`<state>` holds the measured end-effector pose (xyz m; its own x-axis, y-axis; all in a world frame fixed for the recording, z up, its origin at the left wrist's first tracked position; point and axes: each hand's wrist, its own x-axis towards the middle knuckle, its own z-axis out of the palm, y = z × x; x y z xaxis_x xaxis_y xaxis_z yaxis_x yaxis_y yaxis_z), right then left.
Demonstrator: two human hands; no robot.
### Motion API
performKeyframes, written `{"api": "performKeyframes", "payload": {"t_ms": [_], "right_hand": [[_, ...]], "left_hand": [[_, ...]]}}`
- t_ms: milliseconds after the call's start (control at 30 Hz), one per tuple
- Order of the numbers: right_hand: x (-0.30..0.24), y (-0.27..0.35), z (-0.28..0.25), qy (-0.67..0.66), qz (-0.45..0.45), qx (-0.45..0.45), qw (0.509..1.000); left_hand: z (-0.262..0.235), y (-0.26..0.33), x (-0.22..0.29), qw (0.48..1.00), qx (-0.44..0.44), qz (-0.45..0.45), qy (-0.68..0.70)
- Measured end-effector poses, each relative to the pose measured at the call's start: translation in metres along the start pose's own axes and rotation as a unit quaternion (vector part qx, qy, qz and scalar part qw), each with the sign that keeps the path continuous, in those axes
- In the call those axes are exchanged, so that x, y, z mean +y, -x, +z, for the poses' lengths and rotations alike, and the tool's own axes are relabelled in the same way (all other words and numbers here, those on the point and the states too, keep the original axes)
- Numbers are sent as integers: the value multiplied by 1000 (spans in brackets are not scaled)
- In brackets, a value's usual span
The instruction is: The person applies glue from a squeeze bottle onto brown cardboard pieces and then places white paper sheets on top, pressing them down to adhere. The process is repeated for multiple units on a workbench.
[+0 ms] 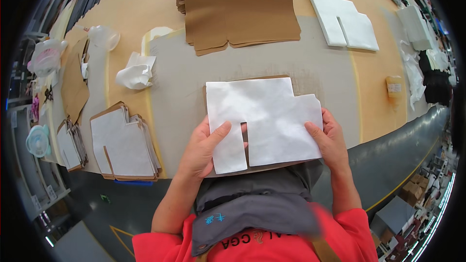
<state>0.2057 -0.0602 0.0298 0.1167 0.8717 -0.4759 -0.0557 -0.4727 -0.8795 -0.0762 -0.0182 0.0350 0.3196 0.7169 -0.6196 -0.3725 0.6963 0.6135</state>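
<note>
In front of my body, both hands hold a white felt-like sheet (284, 123) with a narrow slot and a stepped corner at its far right. My left hand (200, 146) is closed on the left edge, thumb on top; some of its fingers show through the slot. The right edge is pinched by my right hand (334, 141), its thumb also on top. A thin brown rim (264, 77) peeks out behind the sheet's far edge; whether it is attached or separate I cannot tell.
A stack of brown sheets (240, 9) lies at the far middle of the table. White slotted sheets (344, 22) are piled at far right. White-and-brown stacks (121, 138) sit at near left, beyond them crumpled white material (137, 71). An amber tape-like item (394, 87) lies right.
</note>
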Motion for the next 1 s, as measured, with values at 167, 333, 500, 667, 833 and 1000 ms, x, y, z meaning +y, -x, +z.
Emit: {"api": "performKeyframes", "payload": {"t_ms": [167, 333, 500, 667, 833, 1000], "right_hand": [[-2, 0, 1, 3, -8, 0, 1000], [-1, 0, 1, 1, -8, 4, 1000], [1, -2, -1, -7, -13, -3, 1000], [-1, -1, -1, -8, -15, -2, 1000], [-1, -1, -1, -8, -14, -4, 1000], [-3, 0, 1, 2, -16, 1, 1000]], "left_hand": [[-15, -4, -4, 996, -6, 44, -73], [-14, 0, -6, 987, 19, 92, -128], [-17, 3, -6, 971, 31, 107, -211], [-17, 8, -5, 934, 83, 111, -330], [-16, 10, -5, 897, 98, 144, -407], [-14, 11, -4, 881, 102, 158, -435]]}}
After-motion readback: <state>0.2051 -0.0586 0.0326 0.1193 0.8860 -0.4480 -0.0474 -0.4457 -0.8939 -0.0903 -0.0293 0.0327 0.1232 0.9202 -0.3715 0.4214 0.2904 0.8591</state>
